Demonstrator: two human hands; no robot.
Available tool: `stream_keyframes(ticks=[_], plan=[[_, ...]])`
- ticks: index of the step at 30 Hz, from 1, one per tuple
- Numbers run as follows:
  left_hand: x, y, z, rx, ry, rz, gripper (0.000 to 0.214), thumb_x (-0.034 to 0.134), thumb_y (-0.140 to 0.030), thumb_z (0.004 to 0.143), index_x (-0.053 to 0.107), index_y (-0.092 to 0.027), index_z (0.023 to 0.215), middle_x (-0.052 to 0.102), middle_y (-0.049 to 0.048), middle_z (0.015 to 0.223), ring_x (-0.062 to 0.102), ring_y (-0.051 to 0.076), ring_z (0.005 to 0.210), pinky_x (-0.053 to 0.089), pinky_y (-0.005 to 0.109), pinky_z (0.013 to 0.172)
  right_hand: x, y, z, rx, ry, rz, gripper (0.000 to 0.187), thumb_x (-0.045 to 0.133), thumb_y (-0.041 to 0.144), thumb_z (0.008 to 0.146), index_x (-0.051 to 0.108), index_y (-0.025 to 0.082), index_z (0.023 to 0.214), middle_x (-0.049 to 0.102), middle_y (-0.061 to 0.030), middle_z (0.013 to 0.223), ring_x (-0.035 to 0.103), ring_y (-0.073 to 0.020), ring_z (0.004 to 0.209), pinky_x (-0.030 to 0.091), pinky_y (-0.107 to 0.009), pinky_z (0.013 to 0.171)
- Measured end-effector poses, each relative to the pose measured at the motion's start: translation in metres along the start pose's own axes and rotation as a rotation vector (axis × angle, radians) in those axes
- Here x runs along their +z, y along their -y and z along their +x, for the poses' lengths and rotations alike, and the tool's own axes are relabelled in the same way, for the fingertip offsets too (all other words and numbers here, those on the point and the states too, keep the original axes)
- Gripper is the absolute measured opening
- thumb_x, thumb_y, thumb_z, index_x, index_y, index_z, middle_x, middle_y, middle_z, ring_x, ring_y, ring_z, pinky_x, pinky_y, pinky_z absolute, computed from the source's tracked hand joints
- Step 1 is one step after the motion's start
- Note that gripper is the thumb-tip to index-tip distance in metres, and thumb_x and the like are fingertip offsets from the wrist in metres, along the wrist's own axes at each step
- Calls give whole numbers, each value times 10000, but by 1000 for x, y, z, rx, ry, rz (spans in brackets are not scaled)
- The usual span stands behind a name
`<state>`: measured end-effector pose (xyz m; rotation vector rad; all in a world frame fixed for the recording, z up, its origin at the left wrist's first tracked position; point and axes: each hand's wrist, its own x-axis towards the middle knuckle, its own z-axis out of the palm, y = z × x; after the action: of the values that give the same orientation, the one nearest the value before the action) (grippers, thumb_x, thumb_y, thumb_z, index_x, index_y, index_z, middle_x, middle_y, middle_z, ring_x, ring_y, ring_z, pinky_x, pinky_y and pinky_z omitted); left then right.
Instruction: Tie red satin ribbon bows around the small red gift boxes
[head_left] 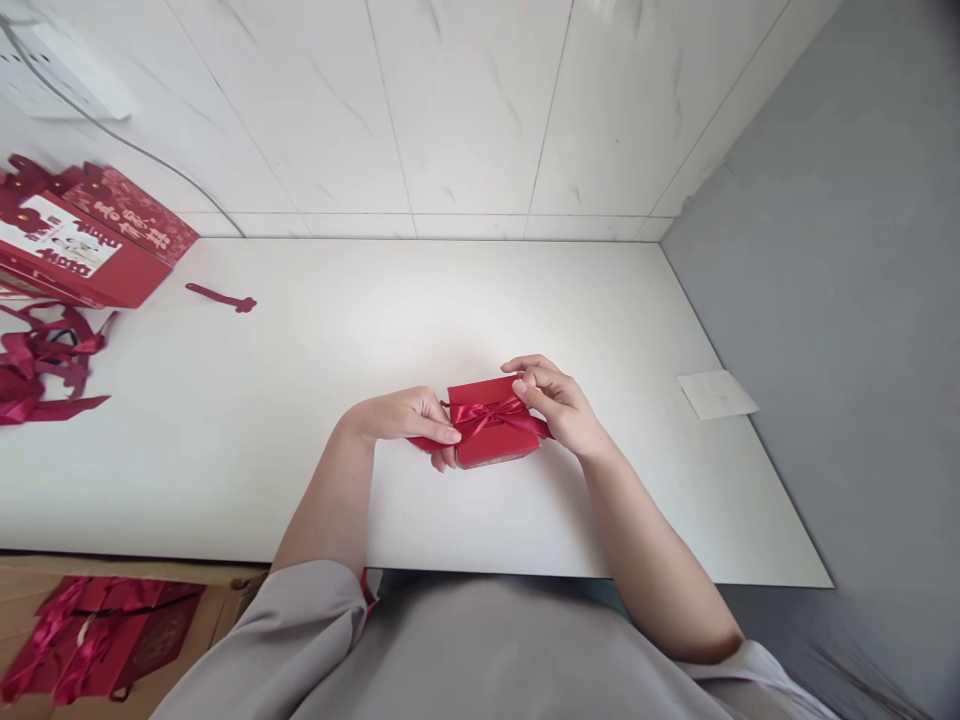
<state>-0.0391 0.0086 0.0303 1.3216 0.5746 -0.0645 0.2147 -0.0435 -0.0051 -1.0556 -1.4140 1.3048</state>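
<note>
Between my two hands is a small red gift box [496,444], its top crossed by a red satin ribbon [491,412] tied in a bow. My left hand [420,422] grips the box's left side, thumb on top and fingers partly hidden beneath. With thumb and fingertips, my right hand [553,400] holds the upper right corner of the box, close to the ribbon's right tail. The index finger of that hand stretches out behind the box's far edge. The box's underside is out of sight.
Red printed boxes [124,260] stand at the far left of the white table [315,330]. Loose red ribbons [45,365] and a dark red strip [221,298] lie nearby. White paper [716,394] sits by the right edge. Below left, a cardboard carton [214,625] contains ribboned red boxes [97,635].
</note>
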Motion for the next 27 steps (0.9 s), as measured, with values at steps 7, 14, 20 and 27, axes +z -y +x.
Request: stream_keyframes(ticks=[7, 14, 20, 27], plan=[[0, 1, 2, 57, 15, 98, 281, 643, -364, 899, 803, -137, 854, 774, 119, 797, 733, 170, 715, 572, 230, 705, -5, 7, -2, 14, -107, 12, 343, 501, 491, 965, 658, 240, 793, 623, -44, 1244, 556, -247, 1187, 443, -400, 1007], [-1, 2, -1, 15, -29, 103, 349, 659, -455, 871, 801, -136, 872, 767, 136, 808, 733, 196, 725, 591, 268, 710, -12, 10, -3, -20, -173, 40, 261, 518, 451, 969, 650, 253, 861, 628, -36, 1252, 514, -243, 1270, 392, -423, 1078], [0, 2, 0, -11, -99, 71, 338, 667, -446, 866, 786, -130, 848, 761, 128, 802, 731, 199, 717, 594, 261, 661, -6, 12, -5, 34, 8, -28, 296, 553, 499, 940, 639, 237, 833, 575, -52, 1329, 522, -256, 1253, 438, -385, 984], [-1, 2, 2, 24, -68, 102, 295, 683, -402, 858, 787, -127, 834, 745, 115, 749, 710, 180, 689, 580, 251, 662, -1, 8, -4, 13, 41, -57, 333, 602, 462, 920, 574, 212, 702, 555, -51, 1348, 555, -241, 1189, 411, -396, 1000]])
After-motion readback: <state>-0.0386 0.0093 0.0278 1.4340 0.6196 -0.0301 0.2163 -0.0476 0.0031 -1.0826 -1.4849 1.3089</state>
